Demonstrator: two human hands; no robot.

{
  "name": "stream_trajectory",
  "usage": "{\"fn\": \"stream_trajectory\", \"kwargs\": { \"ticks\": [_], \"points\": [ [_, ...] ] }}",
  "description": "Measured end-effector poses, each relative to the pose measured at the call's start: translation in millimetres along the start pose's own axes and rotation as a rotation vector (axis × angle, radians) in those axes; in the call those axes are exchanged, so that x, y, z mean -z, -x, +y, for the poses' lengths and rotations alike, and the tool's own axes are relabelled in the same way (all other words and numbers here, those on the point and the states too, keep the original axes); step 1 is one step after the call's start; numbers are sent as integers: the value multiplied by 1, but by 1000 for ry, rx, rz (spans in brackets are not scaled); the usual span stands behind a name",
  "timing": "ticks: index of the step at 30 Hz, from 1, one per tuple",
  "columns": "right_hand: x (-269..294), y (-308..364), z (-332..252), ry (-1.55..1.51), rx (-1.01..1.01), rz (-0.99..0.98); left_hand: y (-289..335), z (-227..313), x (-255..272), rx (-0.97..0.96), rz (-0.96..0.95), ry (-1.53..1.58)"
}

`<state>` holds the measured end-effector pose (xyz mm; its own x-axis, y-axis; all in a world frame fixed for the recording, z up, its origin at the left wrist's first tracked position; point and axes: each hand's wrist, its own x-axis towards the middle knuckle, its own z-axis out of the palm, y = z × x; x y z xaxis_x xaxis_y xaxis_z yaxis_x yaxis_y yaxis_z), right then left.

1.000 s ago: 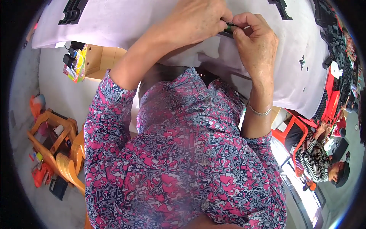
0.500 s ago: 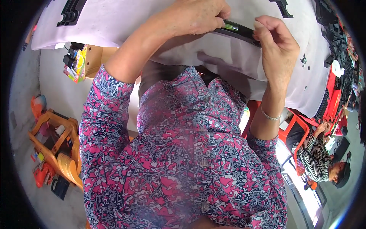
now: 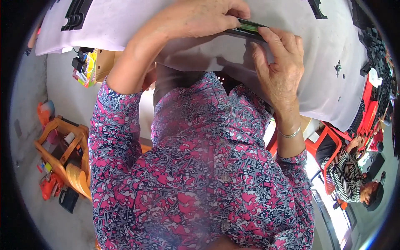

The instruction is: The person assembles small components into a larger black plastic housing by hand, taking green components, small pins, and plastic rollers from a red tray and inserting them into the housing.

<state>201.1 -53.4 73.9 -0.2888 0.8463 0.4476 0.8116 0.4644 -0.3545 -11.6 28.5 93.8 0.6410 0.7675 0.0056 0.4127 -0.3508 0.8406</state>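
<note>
A slim black bar (image 3: 232, 31) with a clear green insert (image 3: 248, 27) is between my hands, over the pale table cover. My left hand (image 3: 208, 18) grips its left end, with thumb and index finger close to the insert. On the right side, my right hand (image 3: 281, 62) has its index fingertip against the bar beside the insert, and the thumb hangs lower, apart from it. The bar's right end is hidden behind the right hand's fingers.
Black moulded parts (image 3: 77, 16) lie at the table's far left, and another black piece (image 3: 317, 8) at the far right. Small dark bits (image 3: 338, 68) are scattered on the cloth (image 3: 321, 46). Many black parts (image 3: 377, 54) are heaped at right. A person (image 3: 346, 175) sits beyond, by a red chair (image 3: 327, 141).
My right hand has moved left along the bar, from its right end to beside the green insert. Its thumb and index finger, formerly pinched together, are now apart. The left hand keeps its grip.
</note>
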Motion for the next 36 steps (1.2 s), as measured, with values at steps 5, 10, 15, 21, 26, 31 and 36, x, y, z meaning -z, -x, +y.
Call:
{"fn": "stream_trajectory", "kwargs": {
  "ticks": [5,10,15,21,26,31,36],
  "points": [
    [-2,6,-6,0,-37,10,0,-5,0,-4,-34,32],
    [1,3,-8,0,-35,-50,0,-11,-3,-26,-32,81],
    [-1,3,-5,-62,-63,-58,-2,-5,-1,-2,-28,104],
    [2,0,-3,-49,-41,-105,-2,-3,-2,42,-26,80],
    [15,-5,2,-188,-150,-168,-3,-12,-7,-9,14,39],
    [10,3,5,-148,-80,-95,-3,-8,-5,-28,-3,-102],
    [11,4,6,-85,-11,-129,-6,4,-9,-35,-1,-19]
  ]
}}
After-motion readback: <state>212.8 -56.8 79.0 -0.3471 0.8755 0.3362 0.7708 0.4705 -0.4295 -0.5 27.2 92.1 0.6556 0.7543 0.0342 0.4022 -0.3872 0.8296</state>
